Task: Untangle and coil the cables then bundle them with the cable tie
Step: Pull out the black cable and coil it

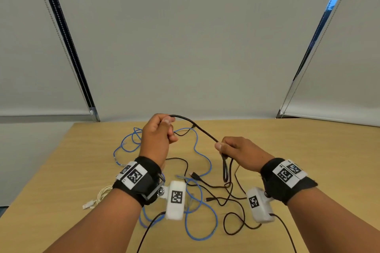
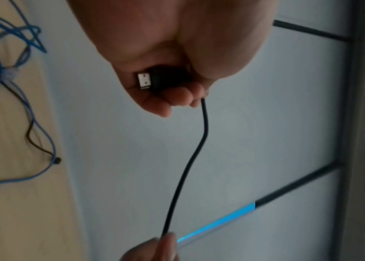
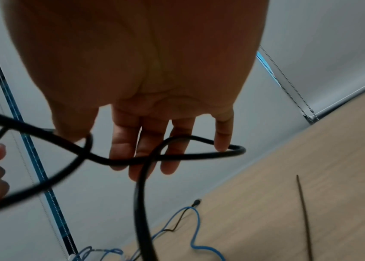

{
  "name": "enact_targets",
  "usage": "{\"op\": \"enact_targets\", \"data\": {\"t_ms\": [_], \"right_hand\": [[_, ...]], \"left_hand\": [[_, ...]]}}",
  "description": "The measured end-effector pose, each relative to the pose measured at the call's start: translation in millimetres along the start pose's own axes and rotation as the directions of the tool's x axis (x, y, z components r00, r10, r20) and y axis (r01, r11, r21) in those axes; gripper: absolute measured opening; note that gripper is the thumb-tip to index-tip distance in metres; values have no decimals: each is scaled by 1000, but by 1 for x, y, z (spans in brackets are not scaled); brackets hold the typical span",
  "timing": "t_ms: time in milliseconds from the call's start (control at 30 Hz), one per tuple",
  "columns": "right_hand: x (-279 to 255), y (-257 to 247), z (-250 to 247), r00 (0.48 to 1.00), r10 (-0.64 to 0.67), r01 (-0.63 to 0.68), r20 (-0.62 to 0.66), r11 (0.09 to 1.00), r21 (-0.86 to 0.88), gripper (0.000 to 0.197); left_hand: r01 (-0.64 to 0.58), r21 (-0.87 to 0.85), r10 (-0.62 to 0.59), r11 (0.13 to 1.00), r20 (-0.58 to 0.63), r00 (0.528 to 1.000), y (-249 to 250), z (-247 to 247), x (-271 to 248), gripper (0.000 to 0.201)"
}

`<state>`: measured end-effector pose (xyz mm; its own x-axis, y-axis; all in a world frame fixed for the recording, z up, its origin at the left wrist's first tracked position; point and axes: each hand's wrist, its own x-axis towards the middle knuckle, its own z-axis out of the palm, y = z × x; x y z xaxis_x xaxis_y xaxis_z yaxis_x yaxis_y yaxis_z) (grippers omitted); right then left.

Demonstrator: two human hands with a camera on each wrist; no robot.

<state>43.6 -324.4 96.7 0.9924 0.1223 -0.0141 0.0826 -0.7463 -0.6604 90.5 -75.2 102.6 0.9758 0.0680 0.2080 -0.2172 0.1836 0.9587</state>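
**Thick black cable held taut between both hands, first loop forming on the right**

My left hand (image 1: 158, 137) is closed in a fist around the USB plug (image 2: 144, 81) of the thick black cable (image 1: 202, 130); the wrist view shows the metal end poking out of the curled fingers, the cord leaving past the fingertips. I judge the plug is anchored there so the end cannot slip back into the tangle.

My right hand (image 1: 236, 151) pinches the same cable further along between thumb and fingers, and a short loop (image 1: 225, 170) hangs below it. From the right wrist the fingers look fairly straight with the cord draped across them, so the hold is light, probably so the cord can slide as turns are gathered.

Below and between my wrists on the table (image 1: 298, 146) lie the blue cable (image 1: 202, 156) and thinner black leads (image 1: 234, 197), crossing one another, not yet sorted. A white cable (image 1: 102, 192) sits already coiled just outside my left wrist. The cable tie (image 3: 303, 211), a thin dark strip, lies on the table beyond my right hand, apart from the tangle, unused.
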Motion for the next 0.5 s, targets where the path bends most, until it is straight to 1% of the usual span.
{"op": "enact_targets", "data": {"t_ms": [33, 67, 133, 167, 200, 233, 267, 333, 367, 400, 433, 467, 500], "right_hand": [[-2, 3, 1, 1000, 7, -7, 28, 1000, -1, 40], [-3, 8, 3, 998, 21, -21, 65, 1000, 0, 37], [-6, 20, 4, 982, 88, -81, 167, 995, -50, 22], [-7, 25, 4, 968, 140, -122, 210, 988, -96, 20], [-6, 28, 3, 955, 191, -167, 226, 978, -122, 23], [-5, 28, 3, 953, 224, -204, 205, 972, -116, 28], [-3, 25, 1, 962, 232, -220, 145, 971, -93, 32], [0, 10, -4, 982, 185, -188, -42, 980, -60, 34], [1, 0, -8, 978, 149, -159, -148, 986, -53, 33], [1, -11, -12, 965, 119, -124, -235, 992, -7, 32], [0, -23, -15, 955, 102, -78, -277, 992, 99, 34], [-2, -36, -18, 960, 92, -20, -264, 965, 261, 39], [-4, -47, -20, 977, 71, 22, -203, 905, 424, 43]], "left_hand": [[22, -57, -25, 998, -43, 999, 3, -2, 3, 25], [43, -118, -54, 992, -88, 995, 7, -5, 6, 25], [65, -192, -93, 979, -140, 986, 12, -12, 13, 25], [63, -175, -87, 983, -132, 987, 13, -15, 15, 26], [56, -130, -69, 990, -97, 993, 13, -16, 14, 26], [43, -77, -46, 996, -37, 998, 13, -15, 12, 27], [25, -27, -25, 999, 34, 999, 13, -12, 9, 27], [-18, 58, 8, 998, 165, 986, 13, -2, 1, 29], [-43, 96, 22, 994, 211, 977, 13, 3, -2, 30], [-66, 131, 32, 989, 245, 969, 14, 8, -4, 29], [-87, 159, 41, 983, 271, 962, 15, 12, -5, 26], [-103, 176, 48, 979, 294, 955, 16, 16, -6, 24], [-115, 185, 52, 976, 312, 949, 18, 20, -7, 22]]}}
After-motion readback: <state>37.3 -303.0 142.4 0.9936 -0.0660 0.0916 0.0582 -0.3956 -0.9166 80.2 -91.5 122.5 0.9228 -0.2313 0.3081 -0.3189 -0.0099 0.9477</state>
